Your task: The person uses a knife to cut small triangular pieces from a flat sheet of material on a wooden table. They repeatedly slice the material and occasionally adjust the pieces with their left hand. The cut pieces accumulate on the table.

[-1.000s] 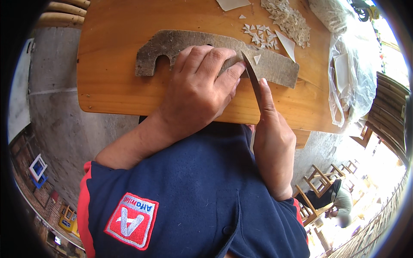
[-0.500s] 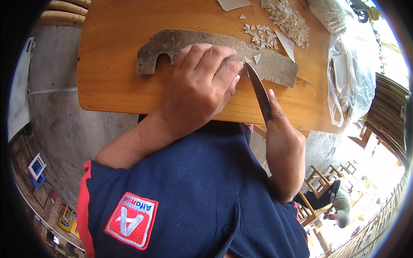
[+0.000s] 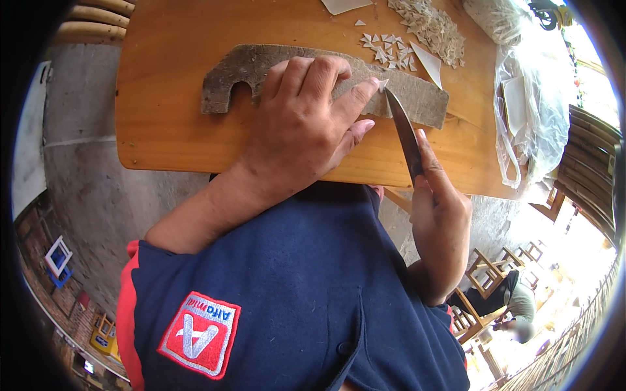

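Observation:
My right hand (image 3: pixel 438 212) grips a knife (image 3: pixel 405 133) by its handle, which the hand covers, with the index finger lying along the blade. The blade slants up and left over a worn wooden board (image 3: pixel 419 98) with a curved notch at its left. My left hand (image 3: pixel 303 114) rests across the board, fingers apart and thumb off to the side. Its index fingertip touches a small white triangular piece (image 3: pixel 383 84), right at the knife tip. Beyond the board lie several cut white triangles (image 3: pixel 390 51) and a larger pointed white sheet piece (image 3: pixel 427 65).
A heap of pale chips (image 3: pixel 433 29) and another white sheet (image 3: pixel 345 5) lie at the far side of the wooden table (image 3: pixel 176 140). Clear plastic bags (image 3: pixel 544 124) hang at its right edge. Beyond, a person (image 3: pixel 521 303) is near wooden stools (image 3: pixel 486 274).
My left index finger has stretched out to the right onto the small piece by the blade. The knife and my right hand have shifted slightly right. The two triangles seen on the board are now one.

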Tool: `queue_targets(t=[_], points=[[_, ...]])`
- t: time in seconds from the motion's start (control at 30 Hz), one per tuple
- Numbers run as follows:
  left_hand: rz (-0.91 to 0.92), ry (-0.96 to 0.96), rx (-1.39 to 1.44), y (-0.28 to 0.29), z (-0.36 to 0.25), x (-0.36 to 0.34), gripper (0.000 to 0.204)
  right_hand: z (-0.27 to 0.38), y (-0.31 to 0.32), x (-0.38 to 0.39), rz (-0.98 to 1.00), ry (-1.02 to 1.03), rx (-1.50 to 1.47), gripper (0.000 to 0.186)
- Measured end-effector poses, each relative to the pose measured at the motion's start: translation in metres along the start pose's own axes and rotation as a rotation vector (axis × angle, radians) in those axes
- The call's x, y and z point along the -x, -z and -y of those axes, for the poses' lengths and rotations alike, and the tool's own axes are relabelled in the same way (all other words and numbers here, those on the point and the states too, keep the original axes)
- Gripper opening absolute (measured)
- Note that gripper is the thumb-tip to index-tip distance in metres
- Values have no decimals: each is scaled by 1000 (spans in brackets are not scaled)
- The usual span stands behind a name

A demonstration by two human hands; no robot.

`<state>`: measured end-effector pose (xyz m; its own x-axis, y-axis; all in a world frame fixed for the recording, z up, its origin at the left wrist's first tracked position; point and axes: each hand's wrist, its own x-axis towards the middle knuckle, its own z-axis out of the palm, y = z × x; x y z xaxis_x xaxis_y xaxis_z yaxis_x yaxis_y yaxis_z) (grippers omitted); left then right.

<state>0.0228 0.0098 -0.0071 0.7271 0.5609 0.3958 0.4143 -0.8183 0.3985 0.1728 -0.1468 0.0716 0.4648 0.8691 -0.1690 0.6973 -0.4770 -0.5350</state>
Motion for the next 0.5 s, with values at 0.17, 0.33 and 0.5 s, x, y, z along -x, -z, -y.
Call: queue_targets(t=[0.17, 0.33, 0.5], points=[[9, 5, 1, -2, 0, 1, 51, 7, 4, 4, 51, -102, -14, 60], [19, -6, 11, -2, 0, 0, 52, 3, 7, -1, 19, -167, -13, 61], [31, -4, 6, -2, -1, 0, 50, -2, -7, -11, -44, 94, 19, 63]])
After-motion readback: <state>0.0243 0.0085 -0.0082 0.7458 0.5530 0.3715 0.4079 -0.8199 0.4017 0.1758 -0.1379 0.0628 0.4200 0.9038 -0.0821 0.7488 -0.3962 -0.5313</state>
